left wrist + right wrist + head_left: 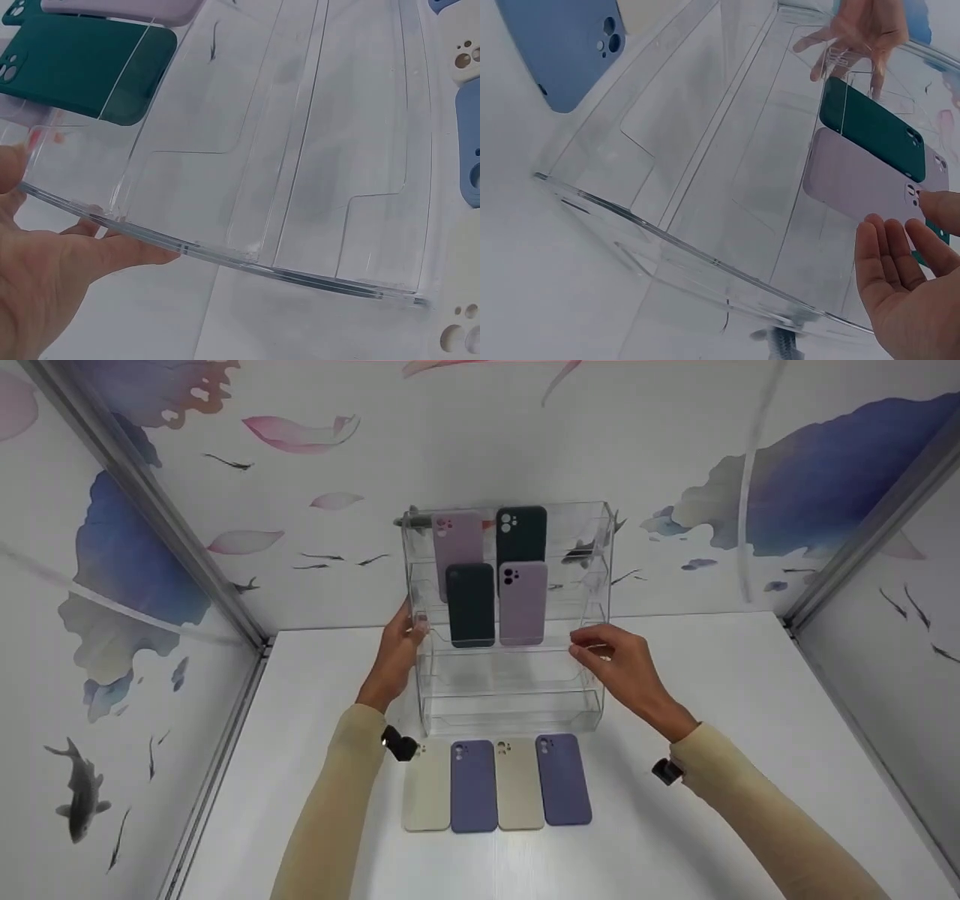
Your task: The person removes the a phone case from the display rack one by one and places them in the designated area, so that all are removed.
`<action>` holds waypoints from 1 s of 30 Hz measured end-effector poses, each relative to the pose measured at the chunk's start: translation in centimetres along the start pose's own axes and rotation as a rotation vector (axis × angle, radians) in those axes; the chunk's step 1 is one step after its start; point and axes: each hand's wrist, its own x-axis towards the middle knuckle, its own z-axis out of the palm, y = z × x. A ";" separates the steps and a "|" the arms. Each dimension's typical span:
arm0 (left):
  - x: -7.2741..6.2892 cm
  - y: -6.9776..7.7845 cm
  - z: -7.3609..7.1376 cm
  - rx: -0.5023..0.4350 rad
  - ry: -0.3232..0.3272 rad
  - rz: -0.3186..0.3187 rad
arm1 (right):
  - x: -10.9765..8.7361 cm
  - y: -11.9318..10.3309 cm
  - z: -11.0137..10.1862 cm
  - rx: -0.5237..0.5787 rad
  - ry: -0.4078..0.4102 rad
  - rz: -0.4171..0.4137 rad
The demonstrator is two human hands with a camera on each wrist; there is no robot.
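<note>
right hand point(909, 296), loosely curled, only in head and right wrist views; left hand point(56, 270) around rack edge point(285, 277)

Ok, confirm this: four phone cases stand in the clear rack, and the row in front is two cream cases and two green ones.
No: the head view shows two bluish-purple cases, not green ones, with the two cream cases in the row in front. Four phone cases do stand in the clear rack.
</note>
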 end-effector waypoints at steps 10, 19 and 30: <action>-0.1 0.1 -0.2 -0.038 -0.017 -0.023 | 2.8 -0.4 0.1 0.006 0.017 -0.015; 0.0 0.2 -0.2 -0.052 -0.026 -0.046 | 4.1 -0.1 0.5 -0.017 0.010 -0.002; -0.1 0.1 -0.3 -0.048 -0.022 -0.053 | 5.3 -0.1 1.4 -0.025 -0.013 0.024</action>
